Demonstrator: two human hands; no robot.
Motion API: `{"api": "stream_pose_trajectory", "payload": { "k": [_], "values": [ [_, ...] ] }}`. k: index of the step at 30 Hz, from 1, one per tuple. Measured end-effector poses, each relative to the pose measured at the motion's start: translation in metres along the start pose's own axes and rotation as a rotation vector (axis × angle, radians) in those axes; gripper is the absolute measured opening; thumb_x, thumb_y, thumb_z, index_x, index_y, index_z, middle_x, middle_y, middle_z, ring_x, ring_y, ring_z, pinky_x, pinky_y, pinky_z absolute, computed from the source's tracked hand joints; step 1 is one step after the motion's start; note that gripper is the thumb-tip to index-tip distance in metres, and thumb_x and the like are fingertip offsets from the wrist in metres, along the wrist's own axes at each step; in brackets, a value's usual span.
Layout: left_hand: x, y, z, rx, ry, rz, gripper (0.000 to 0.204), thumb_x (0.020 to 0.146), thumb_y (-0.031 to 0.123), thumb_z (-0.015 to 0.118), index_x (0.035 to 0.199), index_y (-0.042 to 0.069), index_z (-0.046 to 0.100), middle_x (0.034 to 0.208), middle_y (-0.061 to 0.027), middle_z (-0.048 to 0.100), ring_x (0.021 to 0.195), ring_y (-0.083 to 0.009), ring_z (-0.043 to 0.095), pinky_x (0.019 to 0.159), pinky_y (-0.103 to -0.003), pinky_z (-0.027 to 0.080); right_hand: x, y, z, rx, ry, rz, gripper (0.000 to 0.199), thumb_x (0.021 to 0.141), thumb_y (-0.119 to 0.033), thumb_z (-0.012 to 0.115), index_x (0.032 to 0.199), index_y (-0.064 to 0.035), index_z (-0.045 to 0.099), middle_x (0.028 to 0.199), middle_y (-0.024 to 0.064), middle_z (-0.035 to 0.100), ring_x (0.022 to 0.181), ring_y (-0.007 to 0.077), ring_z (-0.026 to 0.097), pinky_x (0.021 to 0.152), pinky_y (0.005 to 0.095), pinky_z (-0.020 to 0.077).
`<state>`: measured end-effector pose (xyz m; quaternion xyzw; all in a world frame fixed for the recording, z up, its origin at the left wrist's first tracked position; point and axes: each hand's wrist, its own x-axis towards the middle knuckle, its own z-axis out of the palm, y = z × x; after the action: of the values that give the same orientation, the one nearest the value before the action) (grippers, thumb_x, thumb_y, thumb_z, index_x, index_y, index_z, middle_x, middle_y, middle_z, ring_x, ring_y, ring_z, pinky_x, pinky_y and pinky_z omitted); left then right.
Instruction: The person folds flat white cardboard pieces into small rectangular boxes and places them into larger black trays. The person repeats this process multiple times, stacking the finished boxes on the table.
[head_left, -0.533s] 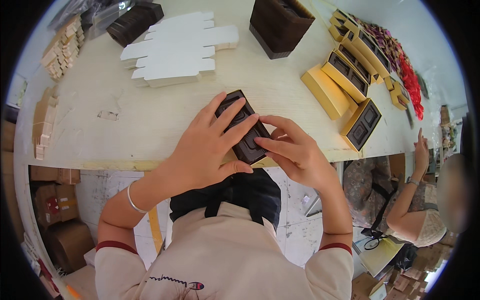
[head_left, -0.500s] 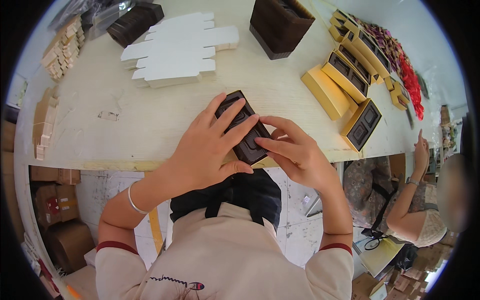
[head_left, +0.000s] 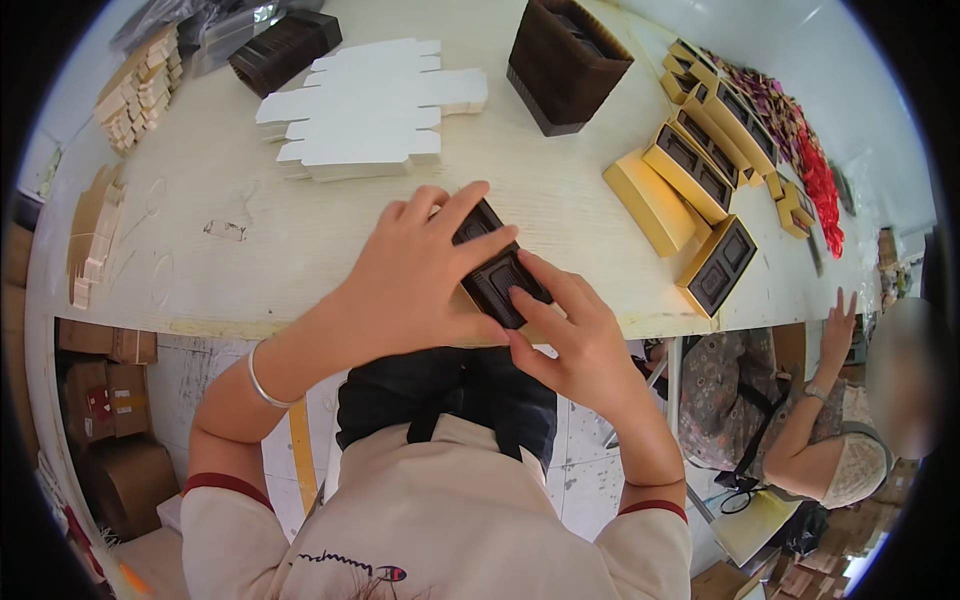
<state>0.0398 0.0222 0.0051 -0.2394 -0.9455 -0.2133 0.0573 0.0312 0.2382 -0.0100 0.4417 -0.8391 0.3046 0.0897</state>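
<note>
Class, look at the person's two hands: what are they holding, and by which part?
Both hold a dark brown compartmented tray: left hand covers its left side, right hand presses fingertips on its lower right end.

A pale wooden desk [head_left: 300, 230] carries a stack of flat white box blanks [head_left: 375, 105], a tall dark brown box [head_left: 565, 60], yellow boxes with dark trays [head_left: 690, 180] on the right, and small cardboard pieces [head_left: 140, 90] at the far left

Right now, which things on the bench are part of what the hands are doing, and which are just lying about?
In hand: dark compartment tray, left hand, right hand.
Lying about: white flat carton blanks, yellow boxes, dark brown box, small stacked cartons.
</note>
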Motion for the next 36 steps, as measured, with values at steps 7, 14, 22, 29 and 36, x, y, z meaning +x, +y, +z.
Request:
{"api": "stream_pose_trajectory", "payload": {
  "k": [7,14,22,29,36],
  "values": [
    [-0.012,-0.017,0.017,0.131,-0.026,0.072,0.083,0.073,0.048,0.071,0.140,0.008,0.043,0.151,-0.0173,0.030,0.139,-0.0386,0.024,0.111,-0.059,0.020,-0.008,-0.005,0.007,-0.109,0.021,0.001,0.040,0.074,-0.020,0.076,0.107,-0.0023,0.064,0.131,0.0239,0.050,0.105,0.0375,0.058,0.079,0.0383,0.0537],
    [-0.005,-0.014,0.015,0.367,-0.047,0.187,0.085,0.071,0.044,0.071,0.140,0.005,0.042,0.153,-0.0139,0.027,0.142,-0.0348,0.023,0.111,-0.057,0.024,-0.011,-0.013,0.027,-0.324,0.065,0.021,0.053,0.076,-0.033,0.074,0.114,-0.0003,0.059,0.135,0.0310,0.043,0.120,0.0458,0.049,0.089,0.0437,0.0502],
    [0.001,-0.027,0.003,0.101,-0.102,0.172,0.088,0.065,0.041,0.077,0.141,0.012,0.044,0.118,-0.0140,0.047,0.117,-0.0339,0.046,0.104,-0.048,0.036,-0.014,0.002,0.027,-0.062,0.113,0.067,0.059,0.074,-0.019,0.077,0.129,-0.0107,0.055,0.137,0.0261,0.043,0.116,0.0417,0.052,0.089,0.0417,0.0498],
    [-0.014,-0.012,0.005,0.197,-0.013,0.134,0.083,0.068,0.038,0.077,0.141,0.017,0.044,0.135,-0.0160,0.043,0.117,-0.0333,0.046,0.102,-0.050,0.035,-0.026,0.009,0.031,0.087,0.215,0.073,0.044,0.074,-0.002,0.072,0.118,-0.0056,0.064,0.132,0.0210,0.050,0.107,0.0369,0.059,0.084,0.0398,0.0524],
    [-0.013,-0.015,0.012,0.287,-0.042,0.197,0.077,0.071,0.035,0.075,0.140,0.018,0.046,0.137,-0.0138,0.044,0.116,-0.0327,0.047,0.104,-0.052,0.033,-0.024,0.008,0.036,-0.248,0.190,-0.119,0.039,0.068,0.001,0.070,0.106,0.0041,0.064,0.131,0.0263,0.050,0.109,0.0393,0.058,0.082,0.0395,0.0541]
  ]
}}
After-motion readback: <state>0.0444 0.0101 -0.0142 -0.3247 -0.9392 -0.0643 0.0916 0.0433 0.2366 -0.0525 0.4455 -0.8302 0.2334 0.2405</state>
